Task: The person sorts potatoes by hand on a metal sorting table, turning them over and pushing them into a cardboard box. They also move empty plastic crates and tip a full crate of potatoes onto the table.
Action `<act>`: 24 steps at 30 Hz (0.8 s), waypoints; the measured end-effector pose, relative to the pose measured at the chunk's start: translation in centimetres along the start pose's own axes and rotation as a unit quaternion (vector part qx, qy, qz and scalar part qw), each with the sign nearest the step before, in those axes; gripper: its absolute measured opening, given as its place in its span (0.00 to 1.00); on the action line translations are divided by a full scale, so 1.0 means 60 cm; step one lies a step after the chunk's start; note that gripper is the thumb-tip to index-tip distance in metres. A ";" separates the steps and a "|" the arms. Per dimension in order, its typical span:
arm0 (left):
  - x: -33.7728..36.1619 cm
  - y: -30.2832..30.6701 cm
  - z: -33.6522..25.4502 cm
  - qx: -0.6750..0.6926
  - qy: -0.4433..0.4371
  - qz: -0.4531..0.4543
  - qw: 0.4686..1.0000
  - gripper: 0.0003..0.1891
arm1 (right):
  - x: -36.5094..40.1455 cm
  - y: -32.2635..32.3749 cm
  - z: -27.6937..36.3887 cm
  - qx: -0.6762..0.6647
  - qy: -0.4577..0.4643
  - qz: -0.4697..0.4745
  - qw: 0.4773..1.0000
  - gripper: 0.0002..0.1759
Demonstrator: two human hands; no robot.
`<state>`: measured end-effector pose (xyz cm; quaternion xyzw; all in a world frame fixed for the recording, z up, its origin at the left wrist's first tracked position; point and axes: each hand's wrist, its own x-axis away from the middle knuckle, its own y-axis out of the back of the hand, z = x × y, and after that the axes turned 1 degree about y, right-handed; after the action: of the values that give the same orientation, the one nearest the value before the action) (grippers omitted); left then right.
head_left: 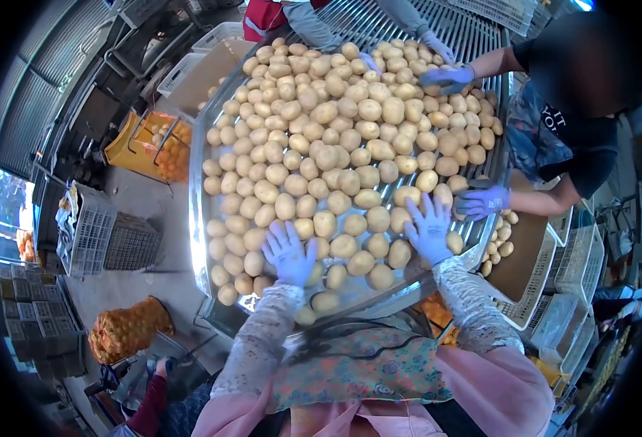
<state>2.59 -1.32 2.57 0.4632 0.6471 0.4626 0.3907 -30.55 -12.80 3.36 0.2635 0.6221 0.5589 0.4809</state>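
1. The shiny silver metal table with bars (pixel 448 25) was in front of the person. Many round, pale yellow potatoes (pixel 335 156) lay all over it, some close together and some with gaps between them.
2. The left hand (pixel 290 255), in a light purple glove, was flat over the potatoes at the near side of the table. Its fingers were spread apart and pointed away from the person.
3. The right hand (pixel 430 231), in a matching glove, was on potatoes near the table's near right corner. Its fingers were spread wide too, and it was not clamped on anything.
4. A co-worker in a dark shirt (pixel 597 135) was at the table's right side. One purple-gloved hand (pixel 483 200) was just beside the person's right hand, and the other (pixel 448 77) was on potatoes farther up.
5. Another worker with grey sleeves (pixel 312 25) reached in from the table's far side.
6. Left of the table were a full orange net sack (pixel 130 329) on the floor and a white plastic crate with holes (pixel 90 229).
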 end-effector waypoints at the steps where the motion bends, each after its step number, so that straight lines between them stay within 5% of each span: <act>1: -0.007 -0.011 -0.034 -0.049 0.052 -0.005 0.997 0.45 | -0.008 -0.002 0.014 0.003 -0.001 0.001 1.000 0.38; 3: 0.003 -0.056 -0.056 -0.050 0.034 -0.045 0.997 0.42 | -0.027 -0.002 0.064 -0.052 -0.006 -0.018 0.998 0.39; 5: 0.028 -0.068 -0.062 -0.088 -0.110 -0.037 0.989 0.40 | -0.033 -0.001 0.089 -0.074 0.025 0.003 0.997 0.39; 9: 0.132 0.027 0.008 0.098 -0.205 0.088 0.970 0.36 | -0.006 0.019 0.115 -0.125 0.098 0.043 0.986 0.37; 13: 0.217 0.082 0.091 0.090 -0.178 0.110 0.974 0.37 | 0.055 0.025 0.156 -0.051 0.219 0.036 0.974 0.33; 16: 0.215 0.112 0.118 -0.033 -0.105 0.088 0.990 0.38 | 0.027 0.027 0.171 -0.302 0.226 0.144 0.915 0.21; 18: 0.185 0.099 0.132 -0.006 0.011 -0.005 1.000 0.38 | -0.061 0.034 0.130 -0.289 0.140 0.233 0.918 0.17; 19: 0.178 0.078 0.132 -0.010 0.014 -0.009 1.000 0.38 | -0.099 0.039 0.110 -0.211 0.192 0.037 0.958 0.14; 20: 0.170 0.045 0.122 -0.006 0.012 -0.018 1.000 0.39 | -0.136 0.018 0.086 -0.249 0.057 -0.092 0.963 0.18; 21: 0.160 0.024 0.102 -0.003 0.008 -0.028 1.000 0.39 | -0.180 0.051 0.075 -0.083 0.018 -0.081 0.993 0.23; 22: 0.154 0.026 0.056 -0.030 -0.011 -0.004 0.999 0.42 | -0.206 0.000 0.028 0.002 -0.062 0.025 0.998 0.30; 24: 0.144 0.021 -0.031 -0.044 -0.076 0.000 0.996 0.46 | -0.230 -0.092 -0.060 -0.004 -0.046 0.068 0.997 0.31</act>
<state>-1.14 6.75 3.58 0.4796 0.5948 0.4541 0.4582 -27.10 -27.61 2.01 0.3285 0.5776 0.5798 0.4714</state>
